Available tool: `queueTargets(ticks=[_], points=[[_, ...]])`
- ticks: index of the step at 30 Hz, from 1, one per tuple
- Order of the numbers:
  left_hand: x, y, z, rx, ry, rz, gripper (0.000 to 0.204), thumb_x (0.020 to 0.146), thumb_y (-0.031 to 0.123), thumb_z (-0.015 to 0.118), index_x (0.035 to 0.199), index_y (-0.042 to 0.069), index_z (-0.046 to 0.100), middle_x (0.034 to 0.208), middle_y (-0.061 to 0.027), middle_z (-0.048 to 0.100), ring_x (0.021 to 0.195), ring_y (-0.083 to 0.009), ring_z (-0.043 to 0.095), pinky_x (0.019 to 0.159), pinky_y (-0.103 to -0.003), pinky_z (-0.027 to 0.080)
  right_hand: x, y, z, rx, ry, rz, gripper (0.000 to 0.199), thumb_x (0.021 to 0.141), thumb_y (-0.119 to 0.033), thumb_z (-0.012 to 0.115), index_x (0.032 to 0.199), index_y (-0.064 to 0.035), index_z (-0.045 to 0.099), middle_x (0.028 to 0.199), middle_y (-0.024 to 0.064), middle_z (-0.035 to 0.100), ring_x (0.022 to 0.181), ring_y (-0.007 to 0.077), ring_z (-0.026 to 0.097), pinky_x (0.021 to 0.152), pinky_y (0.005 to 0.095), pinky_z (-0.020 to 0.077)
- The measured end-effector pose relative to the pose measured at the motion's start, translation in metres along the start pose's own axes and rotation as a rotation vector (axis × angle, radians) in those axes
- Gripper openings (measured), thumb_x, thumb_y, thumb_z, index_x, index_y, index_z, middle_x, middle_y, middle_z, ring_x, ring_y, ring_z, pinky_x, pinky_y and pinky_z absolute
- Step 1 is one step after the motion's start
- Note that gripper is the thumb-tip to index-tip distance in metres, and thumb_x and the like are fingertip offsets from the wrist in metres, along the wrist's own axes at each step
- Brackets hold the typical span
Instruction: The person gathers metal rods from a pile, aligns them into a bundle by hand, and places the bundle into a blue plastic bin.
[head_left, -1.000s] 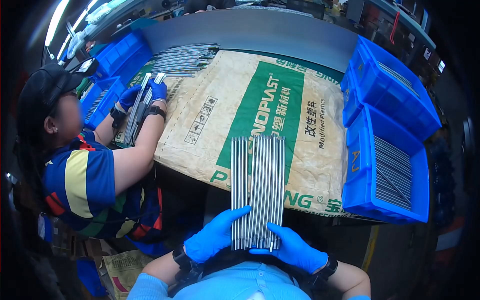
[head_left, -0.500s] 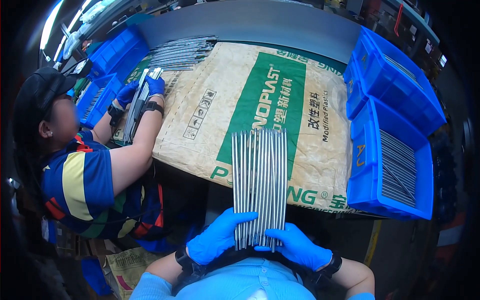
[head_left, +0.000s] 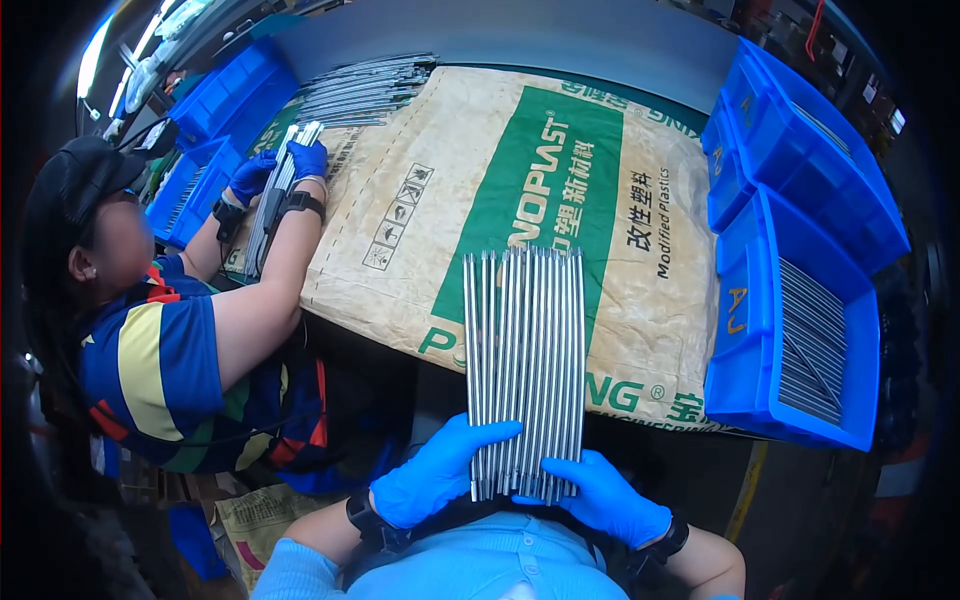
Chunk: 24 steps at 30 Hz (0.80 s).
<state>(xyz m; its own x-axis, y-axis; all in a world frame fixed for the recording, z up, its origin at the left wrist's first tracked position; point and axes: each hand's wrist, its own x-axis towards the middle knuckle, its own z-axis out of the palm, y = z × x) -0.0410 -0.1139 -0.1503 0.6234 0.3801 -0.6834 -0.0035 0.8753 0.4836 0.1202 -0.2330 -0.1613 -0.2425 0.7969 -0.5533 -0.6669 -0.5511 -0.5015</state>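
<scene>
Many slim metal rods (head_left: 540,370), gripped near their lower ends by the left hand (head_left: 425,478) and right hand (head_left: 612,500), reach over the paper sack (head_left: 675,335), covering part of it. Most fingers behind them are hidden; the farther right-hand blue bin (head_left: 840,210) largely conceals its contents.

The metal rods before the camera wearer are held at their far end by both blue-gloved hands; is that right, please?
Not quite: in the head view, the left hand and right hand hold the metal rods at their near end.
</scene>
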Motion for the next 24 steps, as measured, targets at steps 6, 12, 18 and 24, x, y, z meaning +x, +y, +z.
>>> queueTargets(ticks=[6,12,18,24], points=[[0.003,0.002,-0.01,-0.114,-0.036,-0.077,0.044,0.084,0.007,0.059,0.124,-0.002,0.044,0.114,-0.0177,0.057,0.098,-0.025,0.061,0.083,-0.039,0.052,0.01,-0.002,0.001,0.294,-0.02,0.093,0.044,0.087,-0.007,0.055,0.126,0.0048,0.04,0.115,0.0183,0.054,0.103,0.0277,0.056,0.09,0.0431,0.0476],[0.007,0.0,-0.016,-0.151,-0.045,-0.095,0.043,0.083,0.01,0.061,0.121,-0.002,0.046,0.11,-0.0168,0.059,0.095,-0.0242,0.062,0.082,-0.037,0.052,0.017,-0.003,0.0,0.288,-0.02,0.146,0.046,0.086,-0.006,0.055,0.127,0.0033,0.038,0.119,0.0175,0.052,0.107,0.0271,0.054,0.091,0.0422,0.0467],[0.001,0.006,-0.002,-0.013,0.048,-0.063,0.042,0.083,0.011,0.062,0.12,-0.001,0.047,0.109,-0.0149,0.059,0.095,-0.0217,0.061,0.082,-0.033,0.051,0.02,0.006,-0.011,0.107,0.067,0.225,0.055,0.083,-0.005,0.058,0.131,0.0005,0.033,0.123,0.0169,0.049,0.109,0.0266,0.053,0.092,0.0394,0.0455],[0.004,0.008,-0.004,-0.003,0.125,-0.126,0.04,0.083,0.01,0.062,0.119,-0.002,0.048,0.108,-0.0142,0.06,0.095,-0.0213,0.061,0.082,-0.033,0.051,0.02,-0.002,-0.011,0.012,0.111,0.287,0.057,0.081,-0.006,0.061,0.131,-0.0004,0.034,0.123,0.0155,0.049,0.109,0.0242,0.053,0.091,0.0354,0.0452]])
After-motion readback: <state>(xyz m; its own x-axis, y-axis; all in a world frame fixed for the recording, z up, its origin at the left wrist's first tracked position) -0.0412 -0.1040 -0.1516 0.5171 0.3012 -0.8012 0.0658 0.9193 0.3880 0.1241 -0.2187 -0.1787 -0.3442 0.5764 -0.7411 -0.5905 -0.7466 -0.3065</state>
